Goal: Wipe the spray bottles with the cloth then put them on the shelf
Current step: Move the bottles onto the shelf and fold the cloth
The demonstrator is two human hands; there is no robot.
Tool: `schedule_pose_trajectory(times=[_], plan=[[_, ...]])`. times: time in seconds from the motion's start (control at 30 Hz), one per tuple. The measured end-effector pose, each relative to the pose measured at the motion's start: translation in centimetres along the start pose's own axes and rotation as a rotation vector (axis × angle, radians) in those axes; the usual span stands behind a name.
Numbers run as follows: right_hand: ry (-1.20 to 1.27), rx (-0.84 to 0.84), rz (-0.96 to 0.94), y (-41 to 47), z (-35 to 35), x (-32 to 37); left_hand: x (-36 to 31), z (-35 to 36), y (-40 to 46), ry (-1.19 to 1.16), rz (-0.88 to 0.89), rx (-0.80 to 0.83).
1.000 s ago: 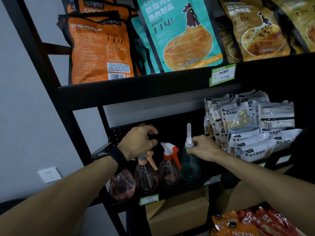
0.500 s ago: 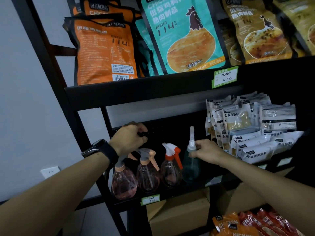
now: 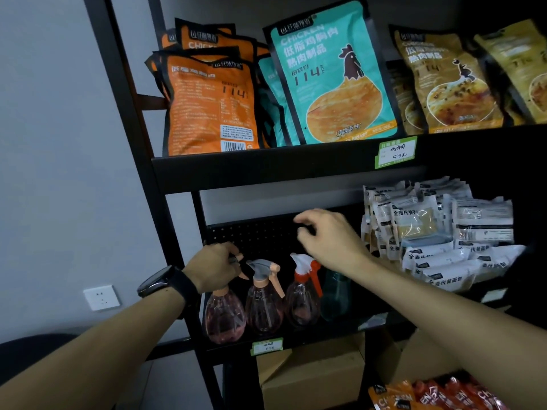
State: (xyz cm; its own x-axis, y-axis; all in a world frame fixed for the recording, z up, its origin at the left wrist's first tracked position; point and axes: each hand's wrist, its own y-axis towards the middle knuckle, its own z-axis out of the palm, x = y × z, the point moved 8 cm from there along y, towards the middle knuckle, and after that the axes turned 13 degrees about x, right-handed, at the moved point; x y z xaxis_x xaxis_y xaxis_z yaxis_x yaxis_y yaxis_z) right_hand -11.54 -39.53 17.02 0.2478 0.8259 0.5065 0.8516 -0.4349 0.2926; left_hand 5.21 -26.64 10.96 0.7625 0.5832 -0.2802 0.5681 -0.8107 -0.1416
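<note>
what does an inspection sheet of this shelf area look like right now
surface: black shelf with a green price tag on its front lip
job's things: four spray bottles in a row: leftmost pink bottle, second pink bottle, red-trigger bottle, teal bottle; no cloth seen
clutter: white sachets piled to the right; chicken pouches on the shelf above; cardboard box below
grippers: left hand grips the leftmost pink bottle's spray head; right hand is above the bottles, fingers loosely curled, holding nothing
cables: nothing seen
surroundings: grey wall with a white socket
</note>
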Motion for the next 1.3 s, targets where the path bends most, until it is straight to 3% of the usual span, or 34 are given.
schedule_pose_trajectory(times=[0.1,0.27,0.7,1.3], plan=[[-0.054,0.172,-0.053,1.3,3.8,2.8,0.2,0.0,0.1,-0.01,0.016,-0.012],[-0.094,0.329,0.04,2.8,7.9,3.1,0.4,0.0,0.2,0.003,0.03,-0.021],[-0.046,0.351,0.118,4.2,11.3,0.5,0.9,0.5,1.4,0.013,0.044,-0.064],[-0.016,0.343,0.177,4.3,11.4,0.3,-0.1,1.0,0.3,0.076,0.136,0.027]])
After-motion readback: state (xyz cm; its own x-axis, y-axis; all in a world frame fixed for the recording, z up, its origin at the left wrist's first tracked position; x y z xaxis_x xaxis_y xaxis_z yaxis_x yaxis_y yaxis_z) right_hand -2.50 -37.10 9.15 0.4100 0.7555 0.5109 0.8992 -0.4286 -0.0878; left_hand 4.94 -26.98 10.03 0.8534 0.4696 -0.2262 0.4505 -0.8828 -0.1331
